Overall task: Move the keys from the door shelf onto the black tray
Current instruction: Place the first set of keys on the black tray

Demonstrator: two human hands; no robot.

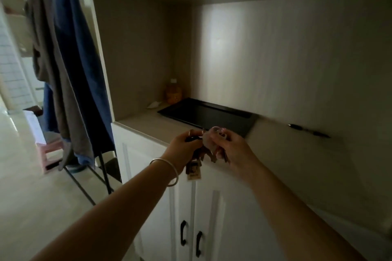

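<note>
Dim alcove worktop (148, 123) | key bunch (203, 150) clamped between left hand (184, 148) and right hand (231, 150) | black tray (212, 115) just beyond both hands, long axis crosswise, right hand nearer

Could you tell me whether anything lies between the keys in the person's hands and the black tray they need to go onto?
Nothing visible does. The keys hang from both hands just in front of the black tray, whose surface looks bare. The pen and orange jar sit off to its sides.
</note>
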